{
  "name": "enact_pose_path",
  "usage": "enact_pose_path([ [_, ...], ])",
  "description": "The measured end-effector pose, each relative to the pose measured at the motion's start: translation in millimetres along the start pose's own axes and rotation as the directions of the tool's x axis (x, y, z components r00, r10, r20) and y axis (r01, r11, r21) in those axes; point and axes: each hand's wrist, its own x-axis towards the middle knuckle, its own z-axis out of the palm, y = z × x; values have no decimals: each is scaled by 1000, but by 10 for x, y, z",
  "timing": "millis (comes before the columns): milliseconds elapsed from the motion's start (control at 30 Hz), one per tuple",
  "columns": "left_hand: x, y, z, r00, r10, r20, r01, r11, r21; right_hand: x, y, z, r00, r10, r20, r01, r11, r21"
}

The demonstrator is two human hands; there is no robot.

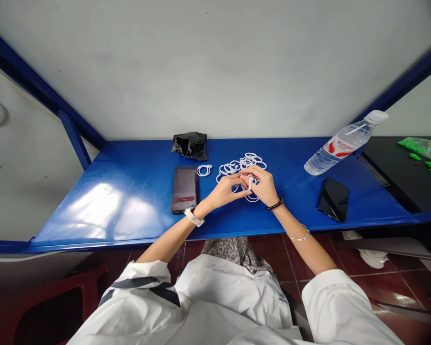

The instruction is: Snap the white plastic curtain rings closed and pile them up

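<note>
My left hand (225, 190) and my right hand (263, 186) meet over the blue table. Between their pinched fingertips is a white cord loop (250, 183), partly hidden by the fingers. Just behind and beneath the hands lies a loose pile of several similar white loops (233, 167). One separate white loop (204, 170) rests left of the pile, near the upper right corner of a phone (185, 191) with a lit screen. My left wrist wears a white band, and my right wrist a black bead bracelet.
A crumpled black bag (191, 145) lies at the table's back edge. On the right a clear water bottle (339, 146) appears tilted, with a dark phone (333, 200) in front. Green pieces and a plastic bag (429, 148) lie on a black surface further right.
</note>
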Motion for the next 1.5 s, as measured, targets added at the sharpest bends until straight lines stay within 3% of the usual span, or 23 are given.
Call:
enact_pose_path([
  [133, -5, 68, -78, 997, -66, -32, 63, 993, -96, -4, 18, -20, 990, 125, 65, -138, 953, 270],
  [233, -14, 83, -131, 991, -126, -55, 114, 977, -182, -1, 36, -43, 985, 138, 106, -165, 930, 330],
  [367, -24, 68, -152, 986, -166, -30, 153, 951, -268, -5, 12, -33, 988, 128, 82, -146, 945, 293],
  [600, -29, 22, -122, 983, -180, -26, 169, 958, -234, -3, -28, -11, 998, 55, 12, -56, 962, 269],
  [1333, 13, -79, -262, 931, -363, -27, 349, 912, -215, 247, 75, 162, 996, 55, 74, -68, 981, 180],
  [1433, 20, -87, -315, 930, -362, -67, 351, 926, -142, 243, 123, 79, 994, 73, 83, -81, 992, 98],
  [1500, 18, -108, -405, 919, -354, -173, 357, 934, -17, 246, 160, -34, 998, 61, 23, -60, 998, -25],
])
